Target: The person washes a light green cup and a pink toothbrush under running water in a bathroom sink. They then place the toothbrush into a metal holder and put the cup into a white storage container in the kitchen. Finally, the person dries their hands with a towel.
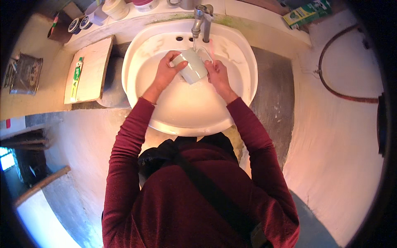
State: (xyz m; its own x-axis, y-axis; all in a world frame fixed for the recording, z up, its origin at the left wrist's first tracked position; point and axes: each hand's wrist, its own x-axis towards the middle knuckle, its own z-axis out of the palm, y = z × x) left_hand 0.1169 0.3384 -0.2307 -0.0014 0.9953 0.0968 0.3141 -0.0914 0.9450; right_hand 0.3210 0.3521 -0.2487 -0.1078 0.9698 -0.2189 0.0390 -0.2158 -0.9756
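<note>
A pale, glossy mug [192, 69] is tilted under the tap [199, 27], over the bowl of the white washbasin [182, 118]. Water runs from the spout down to the mug's upper end. My left hand [167, 69] grips the mug's left side, with the thumb lying on its outer wall. At the other side, my right hand [218, 75] is closed by the mug's handle. A thin pinkish stick [212, 49] rises above the right fingers; its kind is unclear. The inside of the mug is hidden.
Tubs [115, 9] and cups line the ledge behind the basin. To the left, a green-and-white tube [77, 78] lies on a pale board [93, 70]. A green-and-yellow box [307, 14] sits at the back right. A brown hose [324, 76] curves along the right wall.
</note>
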